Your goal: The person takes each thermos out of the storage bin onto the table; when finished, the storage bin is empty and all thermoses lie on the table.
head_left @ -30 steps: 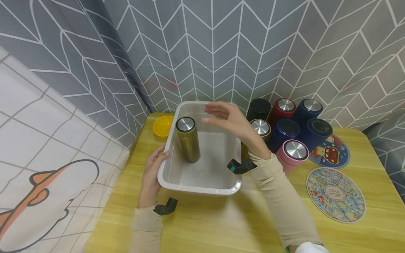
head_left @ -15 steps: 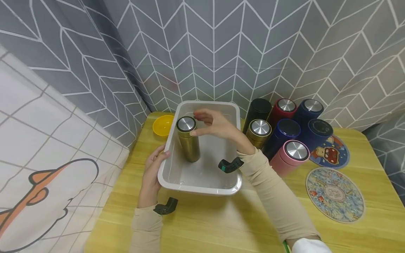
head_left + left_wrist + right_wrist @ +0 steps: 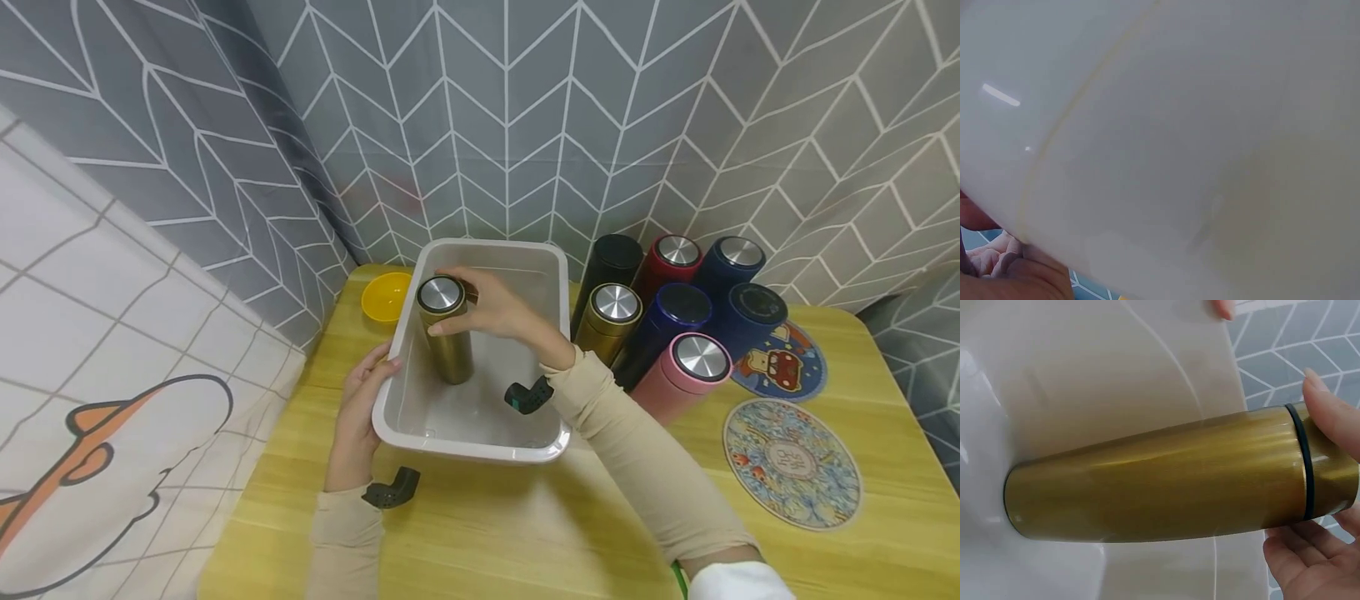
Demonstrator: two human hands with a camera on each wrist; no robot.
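A gold thermos bottle [image 3: 453,354] with a silver disc on its lid stands upright at the left inside a white plastic basin [image 3: 480,451]. My right hand [image 3: 495,308] holds the thermos near its top, thumb on the near side and fingers behind. In the right wrist view the thumb lies on the cap of the gold thermos bottle [image 3: 1166,481], above its dark ring. My left hand [image 3: 358,408] grips the basin's left rim, with the thumb over the edge. The basin's outer wall [image 3: 1147,156] fills most of the left wrist view.
Right of the basin stand several thermos bottles: black, red, dark blue, another gold one [image 3: 617,304] and a pink one [image 3: 693,367]. A yellow bowl [image 3: 385,298] sits at the back left. Two round patterned mats [image 3: 795,462] lie at the right. A patterned curtain [image 3: 502,125] hangs behind.
My right hand has moved left and slightly down from above the basin and taken hold of the gold thermos. The left hand, basin and bottles stay in place.
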